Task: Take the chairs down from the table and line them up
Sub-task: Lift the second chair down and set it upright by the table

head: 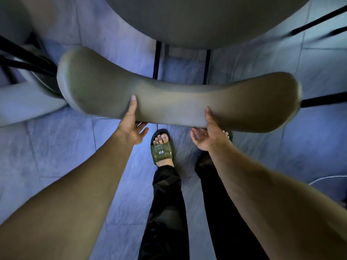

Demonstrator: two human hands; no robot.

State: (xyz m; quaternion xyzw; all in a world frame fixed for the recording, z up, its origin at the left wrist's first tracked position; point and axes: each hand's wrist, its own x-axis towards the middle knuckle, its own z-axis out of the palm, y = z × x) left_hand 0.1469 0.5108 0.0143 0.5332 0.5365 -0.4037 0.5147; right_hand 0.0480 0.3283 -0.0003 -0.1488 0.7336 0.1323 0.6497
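I look straight down on a grey chair. Its curved backrest (pixel 178 98) runs across the middle of the view, and its wide grey seat (pixel 197 19) fills the top. Two thin black legs (pixel 157 59) drop from the seat to the floor. My left hand (pixel 132 126) holds the backrest's near edge left of centre, thumb on top and fingers underneath. My right hand (pixel 207 135) grips the same edge right of centre in the same way. Whether the chair's feet rest on the floor is hidden.
A second grey chair (pixel 28 104) with black legs (pixel 24 59) stands close at the left, nearly touching the backrest. More black legs (pixel 319 19) cross the top right. My feet in sandals (pixel 161 147) stand on the tiled floor below the backrest. A white cable (pixel 326 178) lies at the right.
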